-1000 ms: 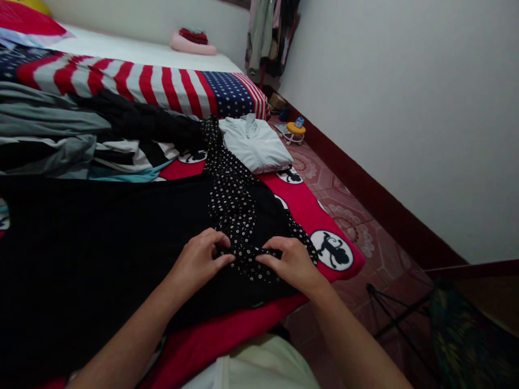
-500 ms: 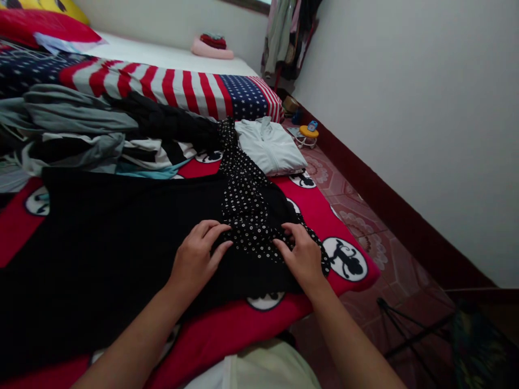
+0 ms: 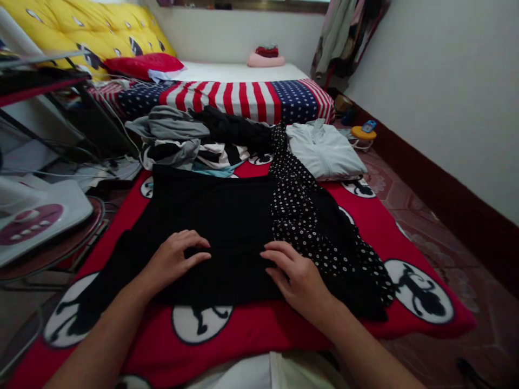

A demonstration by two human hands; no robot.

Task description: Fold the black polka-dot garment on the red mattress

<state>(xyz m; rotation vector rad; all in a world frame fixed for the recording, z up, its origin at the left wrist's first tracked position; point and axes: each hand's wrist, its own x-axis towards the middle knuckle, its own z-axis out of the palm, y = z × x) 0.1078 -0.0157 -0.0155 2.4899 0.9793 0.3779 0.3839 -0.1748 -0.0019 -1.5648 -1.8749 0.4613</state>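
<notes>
A black garment lies spread across a red cloth printed with white circles and dark figures. Its polka-dot part stretches from the far edge down toward the near right. Over the left part of the black fabric is my left hand, fingers curved and apart, with nothing between them. My right hand is at the border of plain and dotted fabric, its thumb and fingers apart and holding nothing. Whether the fingertips touch the fabric is hard to tell.
Behind the garment lie piled grey and black clothes and a folded light shirt. A white plastic seat stands at the left. Farther back is a bed with a striped, starred cover; a yellow stool is at right.
The view has swung left, bringing the seat and yellow cushion into sight. My hands have shifted left over the garment, off the dotted part, and are farther apart.
</notes>
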